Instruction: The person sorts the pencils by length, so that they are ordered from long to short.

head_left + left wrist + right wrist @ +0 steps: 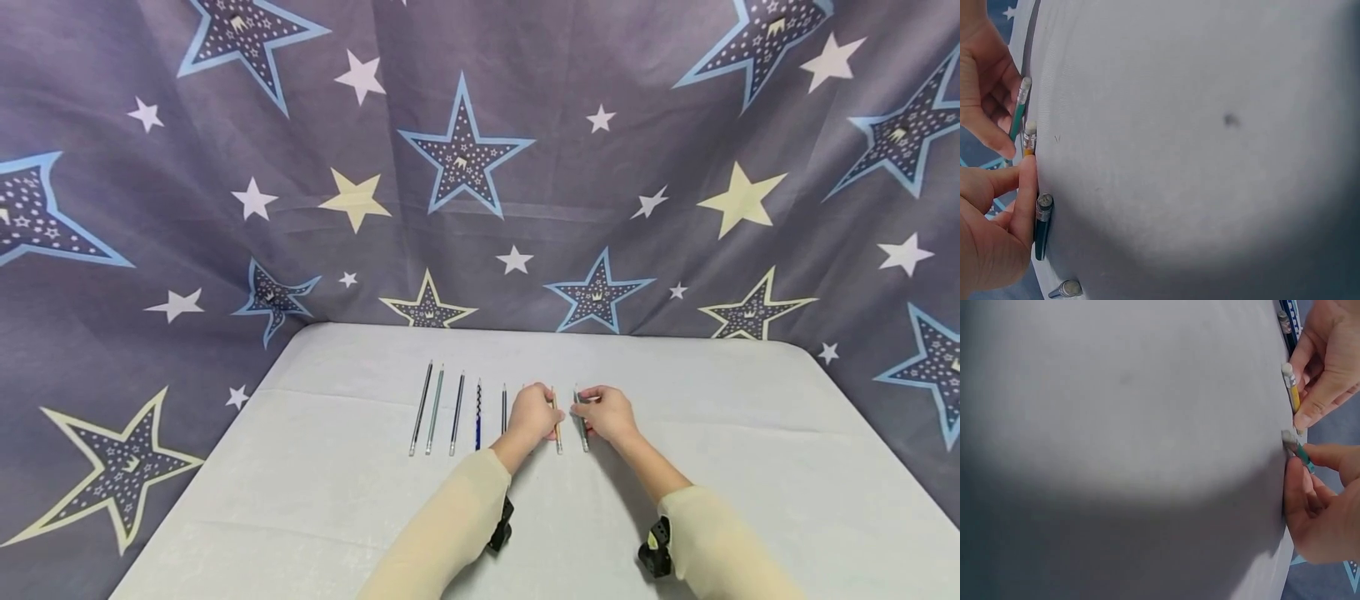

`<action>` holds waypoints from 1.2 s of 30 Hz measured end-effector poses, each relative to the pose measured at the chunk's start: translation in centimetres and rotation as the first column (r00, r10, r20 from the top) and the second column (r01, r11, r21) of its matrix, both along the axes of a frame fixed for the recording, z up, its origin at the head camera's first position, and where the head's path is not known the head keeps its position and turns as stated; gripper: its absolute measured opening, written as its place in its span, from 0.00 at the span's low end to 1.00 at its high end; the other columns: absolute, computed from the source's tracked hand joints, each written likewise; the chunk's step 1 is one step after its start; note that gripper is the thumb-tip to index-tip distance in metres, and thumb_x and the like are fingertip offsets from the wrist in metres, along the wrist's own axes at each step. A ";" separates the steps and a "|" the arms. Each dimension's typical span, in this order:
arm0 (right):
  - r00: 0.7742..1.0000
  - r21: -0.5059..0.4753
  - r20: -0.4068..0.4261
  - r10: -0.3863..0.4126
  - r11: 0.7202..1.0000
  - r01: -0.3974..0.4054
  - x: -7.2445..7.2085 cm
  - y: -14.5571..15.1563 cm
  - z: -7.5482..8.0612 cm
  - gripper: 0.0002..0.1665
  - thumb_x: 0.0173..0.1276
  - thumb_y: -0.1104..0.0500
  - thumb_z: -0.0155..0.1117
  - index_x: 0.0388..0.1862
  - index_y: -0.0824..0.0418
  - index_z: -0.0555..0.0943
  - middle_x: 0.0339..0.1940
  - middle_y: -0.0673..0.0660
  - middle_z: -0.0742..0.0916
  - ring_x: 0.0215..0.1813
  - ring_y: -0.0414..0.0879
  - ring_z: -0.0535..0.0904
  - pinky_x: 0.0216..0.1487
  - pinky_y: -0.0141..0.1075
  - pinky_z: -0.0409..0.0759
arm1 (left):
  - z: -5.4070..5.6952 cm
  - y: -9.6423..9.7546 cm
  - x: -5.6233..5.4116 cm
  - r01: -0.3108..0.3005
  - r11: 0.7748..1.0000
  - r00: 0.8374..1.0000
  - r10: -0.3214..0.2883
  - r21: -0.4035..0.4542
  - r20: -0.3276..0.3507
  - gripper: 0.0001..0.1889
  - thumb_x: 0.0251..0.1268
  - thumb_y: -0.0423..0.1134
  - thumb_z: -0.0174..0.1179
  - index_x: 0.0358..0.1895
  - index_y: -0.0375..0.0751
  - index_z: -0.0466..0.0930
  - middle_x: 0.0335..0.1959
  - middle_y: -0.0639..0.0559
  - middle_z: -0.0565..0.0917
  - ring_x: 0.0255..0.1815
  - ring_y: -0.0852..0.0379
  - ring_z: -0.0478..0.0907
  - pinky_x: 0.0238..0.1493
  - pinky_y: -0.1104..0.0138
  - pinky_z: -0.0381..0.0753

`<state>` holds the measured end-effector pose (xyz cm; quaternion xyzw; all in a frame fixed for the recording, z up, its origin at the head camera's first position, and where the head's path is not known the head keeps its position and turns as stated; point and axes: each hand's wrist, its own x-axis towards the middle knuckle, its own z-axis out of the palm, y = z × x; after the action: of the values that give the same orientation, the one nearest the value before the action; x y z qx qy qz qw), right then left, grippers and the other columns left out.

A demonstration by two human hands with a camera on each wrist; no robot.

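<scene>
Between thumb and fingers, my left hand point(532, 417) pinches a yellow pencil point(558, 442) with a white eraser, which lies on the table. Just right of it, my right hand point(609, 414) grips a green pencil point(584, 439). In the right wrist view the thumb and a finger close on this green pencil point(1303, 456) below its eraser, and the yellow pencil point(1294, 397) lies under the left fingertips. A dark pencil point(1042, 228) lies beside the left hand in the left wrist view. The left hand partly hides the pencils near it in the head view.
Left of the hands, several pencils lie roughly parallel, including a black pencil point(422, 408), a grey-green pencil point(435, 408) and a blue patterned pencil point(478, 412). A pale cloth covers the table point(300, 500). A star-print curtain point(480, 242) hangs behind and at the sides.
</scene>
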<state>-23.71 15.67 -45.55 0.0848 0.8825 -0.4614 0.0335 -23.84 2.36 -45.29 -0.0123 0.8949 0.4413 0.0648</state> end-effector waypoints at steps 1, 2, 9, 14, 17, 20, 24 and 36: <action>1.000 0.025 -0.008 0.003 1.000 -0.003 0.0 -0.1 -0.1 0.18 0.59 0.60 0.65 0.47 0.69 0.78 0.27 0.57 0.82 0.17 0.39 0.73 0.17 0.29 0.78 | 0.0 0.0 0.0 0.002 1.000 1.000 -0.002 -0.004 0.001 0.16 0.54 0.32 0.66 0.46 0.33 0.76 0.25 0.49 0.77 0.09 0.66 0.70 0.11 0.77 0.75; 1.000 0.048 -0.016 0.005 0.999 -0.005 0.0 -0.2 -0.1 0.18 0.59 0.60 0.66 0.46 0.69 0.78 0.27 0.58 0.82 0.16 0.38 0.73 0.16 0.29 0.77 | -0.1 0.0 0.0 0.004 1.000 1.000 -0.004 -0.008 0.001 0.16 0.54 0.32 0.66 0.46 0.33 0.76 0.24 0.50 0.77 0.08 0.66 0.69 0.10 0.77 0.75; 0.999 0.111 -0.047 0.006 0.994 -0.001 0.1 -0.5 -0.4 0.18 0.58 0.61 0.66 0.46 0.69 0.78 0.28 0.59 0.82 0.12 0.37 0.70 0.13 0.28 0.74 | -0.2 -0.1 0.0 0.003 1.000 1.000 -0.003 -0.024 -0.013 0.16 0.54 0.33 0.66 0.46 0.33 0.76 0.25 0.49 0.77 0.08 0.67 0.68 0.10 0.77 0.74; 0.999 0.132 -0.043 0.004 0.991 0.002 0.0 -0.6 -0.5 0.18 0.58 0.60 0.66 0.46 0.68 0.79 0.28 0.59 0.82 0.12 0.37 0.71 0.13 0.28 0.73 | -0.3 0.0 -0.1 -0.005 1.000 1.000 0.004 -0.029 -0.015 0.16 0.54 0.33 0.66 0.46 0.34 0.77 0.27 0.49 0.78 0.08 0.67 0.69 0.10 0.77 0.74; 0.999 0.136 -0.044 0.001 0.991 0.005 0.1 -0.6 -0.6 0.19 0.57 0.60 0.67 0.46 0.68 0.79 0.29 0.59 0.83 0.12 0.38 0.71 0.13 0.28 0.74 | -0.3 0.0 -0.1 -0.003 1.000 1.000 0.002 -0.031 -0.014 0.16 0.54 0.33 0.66 0.46 0.35 0.76 0.27 0.49 0.78 0.08 0.66 0.69 0.10 0.77 0.74; 0.998 0.137 -0.055 0.004 0.991 0.003 0.2 -0.7 -0.6 0.19 0.57 0.60 0.67 0.46 0.68 0.79 0.28 0.59 0.83 0.12 0.37 0.71 0.13 0.28 0.74 | -0.3 0.0 -0.1 -0.003 1.000 1.000 0.003 -0.031 -0.012 0.16 0.54 0.33 0.66 0.46 0.35 0.76 0.27 0.48 0.78 0.08 0.66 0.69 0.10 0.77 0.75; 0.998 0.141 -0.065 0.009 0.990 0.000 0.2 -0.7 -0.5 0.19 0.57 0.60 0.66 0.46 0.69 0.79 0.28 0.59 0.83 0.11 0.37 0.70 0.13 0.28 0.73 | -0.3 0.0 -0.1 -0.007 1.000 1.000 0.007 -0.029 -0.013 0.16 0.54 0.33 0.66 0.46 0.35 0.76 0.29 0.47 0.78 0.08 0.66 0.69 0.10 0.77 0.75; 0.998 0.130 -0.066 0.015 0.991 -0.006 0.0 -0.5 -0.5 0.19 0.57 0.60 0.67 0.46 0.69 0.79 0.30 0.61 0.84 0.12 0.38 0.72 0.13 0.28 0.76 | 0.0 0.1 0.2 -0.002 0.999 1.000 0.001 -0.038 -0.016 0.16 0.55 0.34 0.66 0.47 0.35 0.76 0.29 0.48 0.78 0.09 0.66 0.70 0.11 0.77 0.75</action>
<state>-23.68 15.14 -46.06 0.0668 0.9117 -0.4053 0.0010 -23.68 2.42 -45.31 -0.0106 0.9037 0.4243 0.0568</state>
